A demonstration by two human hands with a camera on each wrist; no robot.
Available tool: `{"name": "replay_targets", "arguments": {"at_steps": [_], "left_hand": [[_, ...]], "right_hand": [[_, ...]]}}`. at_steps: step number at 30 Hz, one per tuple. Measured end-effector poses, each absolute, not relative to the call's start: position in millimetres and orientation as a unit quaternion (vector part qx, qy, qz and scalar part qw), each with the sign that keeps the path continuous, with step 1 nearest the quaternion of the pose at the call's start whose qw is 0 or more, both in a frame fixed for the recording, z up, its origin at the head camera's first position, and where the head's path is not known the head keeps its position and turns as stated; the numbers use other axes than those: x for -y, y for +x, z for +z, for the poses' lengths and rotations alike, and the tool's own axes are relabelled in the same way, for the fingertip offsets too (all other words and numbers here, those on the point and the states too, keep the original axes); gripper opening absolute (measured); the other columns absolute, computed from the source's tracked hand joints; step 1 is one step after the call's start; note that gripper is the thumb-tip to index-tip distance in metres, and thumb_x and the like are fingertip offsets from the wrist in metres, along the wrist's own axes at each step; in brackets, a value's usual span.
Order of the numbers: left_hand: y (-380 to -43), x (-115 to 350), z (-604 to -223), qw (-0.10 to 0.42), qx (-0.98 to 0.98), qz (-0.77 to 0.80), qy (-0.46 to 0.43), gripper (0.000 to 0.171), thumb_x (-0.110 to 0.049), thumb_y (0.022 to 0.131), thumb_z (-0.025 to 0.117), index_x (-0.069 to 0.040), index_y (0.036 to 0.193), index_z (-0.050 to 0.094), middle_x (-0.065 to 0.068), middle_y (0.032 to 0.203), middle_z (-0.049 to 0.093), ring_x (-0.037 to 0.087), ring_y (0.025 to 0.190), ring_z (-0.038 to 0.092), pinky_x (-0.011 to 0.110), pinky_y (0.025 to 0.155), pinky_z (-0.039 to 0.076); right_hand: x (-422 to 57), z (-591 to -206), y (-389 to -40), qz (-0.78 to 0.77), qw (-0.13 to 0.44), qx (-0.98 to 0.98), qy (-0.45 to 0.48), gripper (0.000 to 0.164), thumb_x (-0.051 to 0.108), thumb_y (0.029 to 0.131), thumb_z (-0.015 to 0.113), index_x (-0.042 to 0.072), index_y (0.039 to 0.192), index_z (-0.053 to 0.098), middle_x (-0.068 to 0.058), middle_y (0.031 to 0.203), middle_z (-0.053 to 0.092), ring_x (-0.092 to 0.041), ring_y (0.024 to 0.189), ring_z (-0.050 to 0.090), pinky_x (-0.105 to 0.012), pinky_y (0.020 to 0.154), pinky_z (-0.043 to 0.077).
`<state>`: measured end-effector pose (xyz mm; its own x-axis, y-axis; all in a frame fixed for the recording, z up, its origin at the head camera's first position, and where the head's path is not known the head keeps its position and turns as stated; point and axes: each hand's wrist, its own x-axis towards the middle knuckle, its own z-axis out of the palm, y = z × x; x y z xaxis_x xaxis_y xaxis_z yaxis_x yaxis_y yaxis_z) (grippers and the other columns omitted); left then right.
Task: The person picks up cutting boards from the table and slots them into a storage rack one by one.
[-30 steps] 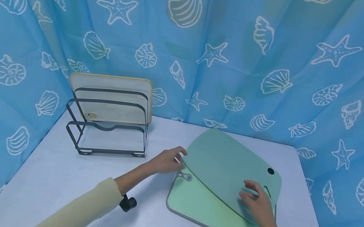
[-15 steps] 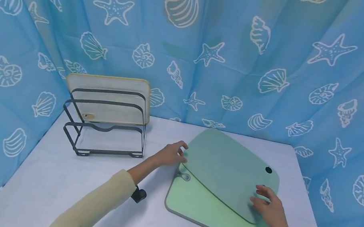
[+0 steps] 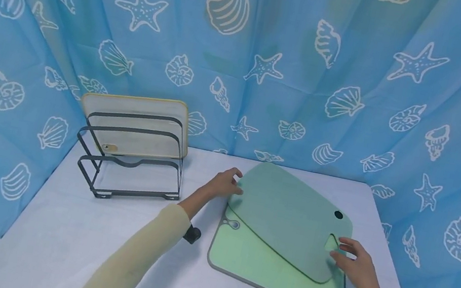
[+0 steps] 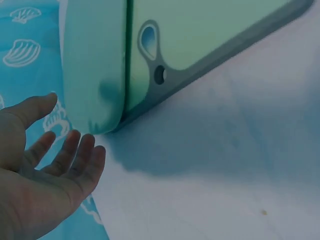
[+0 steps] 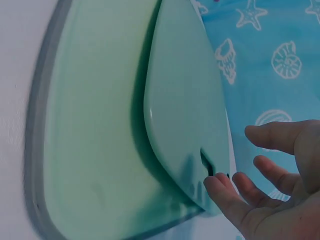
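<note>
A teal cutting board [image 3: 287, 216] with a cut-out handle and a black dot lies askew on a larger light green cutting board [image 3: 280, 281] with a grey rim. My left hand [image 3: 225, 184] is beside the teal board's left end, fingers loosely bent and holding nothing. In the left wrist view, that hand's fingertips [image 4: 87, 142] are right by the board's rounded corner. Near the handle hole at the other end, my right hand [image 3: 357, 267] has its thumb and fingers spread. Its palm [image 5: 280, 220] holds nothing in the right wrist view.
A dark wire rack [image 3: 130, 162] stands at the back left of the white table [image 3: 56, 237]. In its rear slot leans a pale board [image 3: 137, 120] with a yellow rim. A blue shell-patterned curtain [image 3: 249, 39] hangs behind and on both sides.
My left hand has moved up and slightly right along the teal board's left end. The right hand has shifted right and down, uncovering the handle hole. Both boards stay in place.
</note>
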<state>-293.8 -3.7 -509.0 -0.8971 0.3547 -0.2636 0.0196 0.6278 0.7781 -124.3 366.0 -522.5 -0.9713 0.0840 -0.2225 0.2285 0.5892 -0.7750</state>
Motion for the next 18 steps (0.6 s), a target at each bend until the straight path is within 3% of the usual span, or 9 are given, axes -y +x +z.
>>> {"name": "replay_targets", "arguments": {"at_steps": [9,12,18], "left_hand": [[-306,-11,-513,0.203,-0.889,0.401,0.089,0.053,-0.016,0.092,0.071,-0.005,0.139,0.047,0.019,0.13,0.057,0.031,0.116,0.058,0.042,0.097,0.048],[-309,-16,-515,0.199,-0.892,0.395,0.092,0.054,-0.014,0.092,0.071,-0.004,0.139,0.047,0.02,0.132,0.056,0.032,0.119,0.056,0.043,0.099,0.047],[-313,-24,-517,0.183,-0.908,0.363,0.104,0.057,-0.014,0.092,0.071,-0.003,0.141,0.046,0.02,0.135,0.052,0.033,0.122,0.052,0.043,0.102,0.044]], "right_hand": [[-381,-526,-123,-0.424,0.083,-0.893,0.129,0.063,0.027,0.1,0.06,-0.008,0.146,0.034,-0.036,0.141,0.039,-0.05,0.123,0.047,-0.056,0.096,0.047],[-387,-529,-123,-0.422,0.084,-0.891,0.143,0.064,0.027,0.1,0.06,-0.008,0.146,0.033,-0.036,0.14,0.039,-0.05,0.122,0.049,-0.055,0.096,0.048],[-395,-537,-127,-0.432,0.09,-0.884,0.153,0.066,0.025,0.1,0.061,-0.008,0.147,0.03,-0.036,0.139,0.038,-0.048,0.119,0.053,-0.043,0.088,0.055]]}}
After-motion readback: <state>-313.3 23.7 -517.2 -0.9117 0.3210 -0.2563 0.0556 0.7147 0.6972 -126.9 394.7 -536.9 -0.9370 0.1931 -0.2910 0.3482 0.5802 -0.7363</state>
